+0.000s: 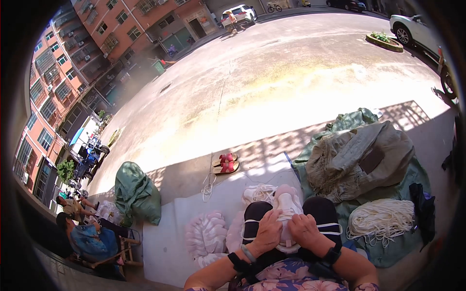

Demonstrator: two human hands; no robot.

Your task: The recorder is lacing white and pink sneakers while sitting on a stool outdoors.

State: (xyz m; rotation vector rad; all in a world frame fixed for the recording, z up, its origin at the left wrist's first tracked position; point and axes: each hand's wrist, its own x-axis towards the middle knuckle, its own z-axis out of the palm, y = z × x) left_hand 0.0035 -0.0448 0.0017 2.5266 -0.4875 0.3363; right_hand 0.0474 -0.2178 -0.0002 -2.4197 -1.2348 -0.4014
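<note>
A pink and white sneaker rests across my lap between my dark-trousered knees. My left hand is closed at the left side of its lacing, and my right hand is closed at the right side. Both sets of fingertips pinch close together over the shoe's throat. White shoelace trails from beside each hand over my knees; the exact grip is partly hidden by my fingers. Beyond my left knee lies another pale shoe with white laces. A stack of pink and white shoes is on the sheet to the left.
A pale sheet covers the ground. At right, a white lace bundle and a beige sack lie on green sacking. Red sandals and a green sack stand ahead. A seated person is at left.
</note>
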